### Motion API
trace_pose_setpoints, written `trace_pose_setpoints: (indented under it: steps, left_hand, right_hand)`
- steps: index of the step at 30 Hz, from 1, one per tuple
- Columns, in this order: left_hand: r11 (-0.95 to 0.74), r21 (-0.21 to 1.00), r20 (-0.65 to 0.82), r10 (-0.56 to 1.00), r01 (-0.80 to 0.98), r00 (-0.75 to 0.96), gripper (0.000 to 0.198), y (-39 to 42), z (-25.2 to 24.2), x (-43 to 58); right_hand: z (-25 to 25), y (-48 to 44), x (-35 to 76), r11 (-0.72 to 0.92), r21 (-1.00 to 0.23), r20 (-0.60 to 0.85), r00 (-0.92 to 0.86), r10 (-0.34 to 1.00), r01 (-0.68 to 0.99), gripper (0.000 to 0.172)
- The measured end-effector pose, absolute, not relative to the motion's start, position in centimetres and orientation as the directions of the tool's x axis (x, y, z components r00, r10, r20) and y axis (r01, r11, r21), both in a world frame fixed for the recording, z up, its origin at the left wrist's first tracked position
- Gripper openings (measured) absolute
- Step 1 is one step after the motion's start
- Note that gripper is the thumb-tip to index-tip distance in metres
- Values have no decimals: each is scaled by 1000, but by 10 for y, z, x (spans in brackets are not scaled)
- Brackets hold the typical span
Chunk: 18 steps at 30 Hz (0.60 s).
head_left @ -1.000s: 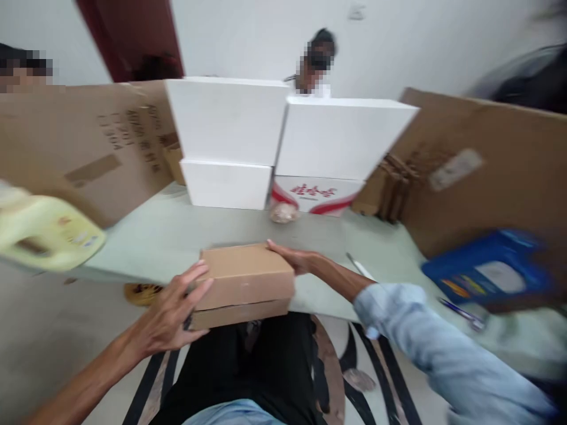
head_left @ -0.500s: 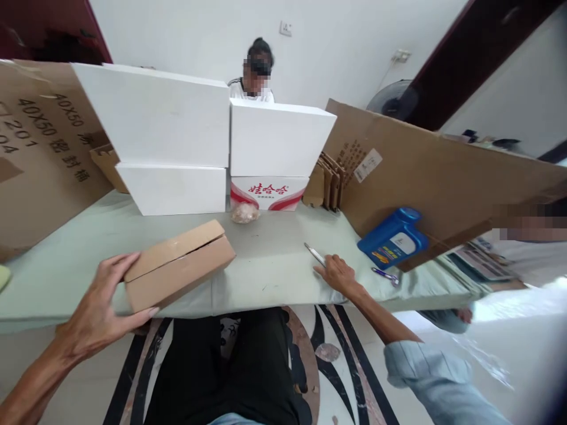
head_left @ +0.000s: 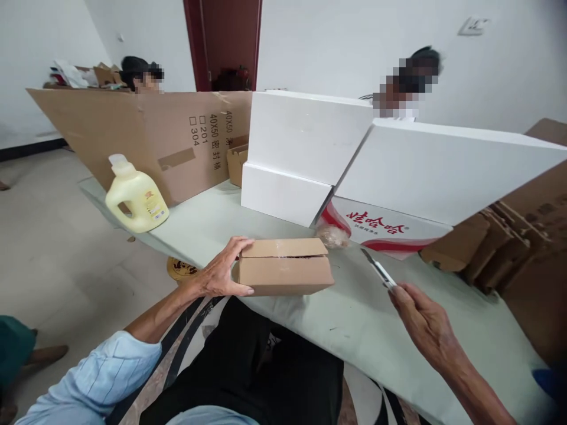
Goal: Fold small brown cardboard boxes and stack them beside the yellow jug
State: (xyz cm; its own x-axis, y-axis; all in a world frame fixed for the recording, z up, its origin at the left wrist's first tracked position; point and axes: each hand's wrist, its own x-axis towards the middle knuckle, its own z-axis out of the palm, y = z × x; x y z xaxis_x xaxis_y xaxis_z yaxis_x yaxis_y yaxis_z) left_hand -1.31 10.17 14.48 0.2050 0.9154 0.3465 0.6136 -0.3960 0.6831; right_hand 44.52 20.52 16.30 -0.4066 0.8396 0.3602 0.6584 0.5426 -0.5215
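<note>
A small brown cardboard box (head_left: 286, 265) lies on the pale green table (head_left: 354, 319) near its front edge, its top flaps closed with a taped seam. My left hand (head_left: 221, 273) grips the box's left end, fingers over the top and thumb along the front. My right hand (head_left: 420, 319) is lifted to the right of the box and pinches a thin silver utility knife (head_left: 377, 268), whose blade end points toward the box.
White foam boxes (head_left: 305, 153) are stacked behind, one (head_left: 443, 168) resting on a red-and-white printed carton (head_left: 381, 227). A yellow jug (head_left: 135, 198) stands at the table's left end. Upright cardboard sheets (head_left: 146, 136) wall off the sides. A wrapped lump (head_left: 334, 237) lies behind the box. Two people sit beyond.
My right hand has picked the knife up off the table and raised it. My left hand has shifted to the box's left end, and the box now lies squarely. The view has swung left.
</note>
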Motion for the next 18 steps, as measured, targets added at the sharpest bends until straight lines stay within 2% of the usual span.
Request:
trace_pose_setpoints:
  steps: [1, 4, 7, 13, 18]
  left_hand:
    - [-409, 684, 370, 908, 605, 195, 102, 99, 144, -11]
    - [-430, 679, 424, 891, 595, 160, 86, 91, 140, -6]
    - [-436, 677, 441, 885, 593, 147, 76, 85, 133, -4]
    - [-443, 700, 459, 880, 560, 123, 70, 81, 128, -3]
    - [-420, 718, 435, 893, 556, 113, 65, 80, 138, 0]
  right_hand:
    - [182, 204, 421, 540, -527, 356, -406, 842, 657, 34]
    - [231, 202, 361, 697, -462, 303, -640, 706, 549, 38]
    - [256, 204, 326, 784, -397, 249, -766, 593, 478, 43]
    - [268, 214, 309, 865, -235, 199, -850, 489, 443, 46]
    - [270, 215, 304, 888, -174, 173, -874, 453, 425, 51]
